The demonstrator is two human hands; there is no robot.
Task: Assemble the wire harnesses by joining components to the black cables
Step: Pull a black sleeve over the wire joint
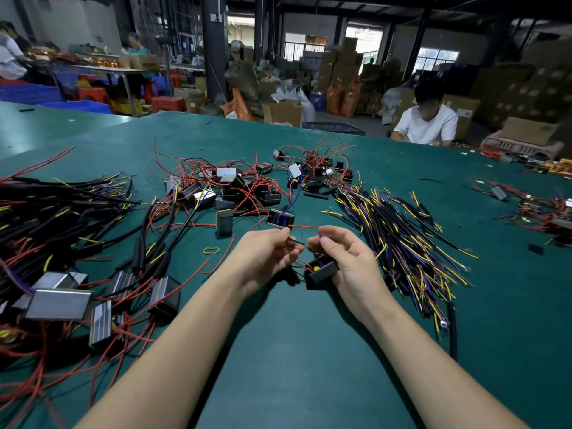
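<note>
- L hand [266,253], centre of frame: thumb + forefinger pinch a thin black wire end [296,241] that pokes right toward the other hand.
- R hand [343,258], just right of it: lower fingers hold a small black module [323,269] against the palm; thumb + forefinger curled near the wire end, can't tell if they touch it.
- Module has a yellow dot and short red leads on its left side; sits just above the green table [294,351].
- Black cables w/ yellow + purple leads: one bundle [411,239] right of the hands, running to lower right.
- Second cable heap [52,212] at left edge, mixed w/ red wires.
- Loose modules w/ red wires piled mid-frame above the hands [235,187]; another clump [312,171] up and right of that.
- Bigger grey-faced modules [58,305] at lower left, red leads trailing.
- One module [280,218] w/ a blue wire lies just above the L hand.
- Yellow rubber band [211,250] on the table left of the L hand.
- Person in white tee [425,125] seated at far edge, upper right.
- Cardboard boxes [340,66] stacked in background.
</note>
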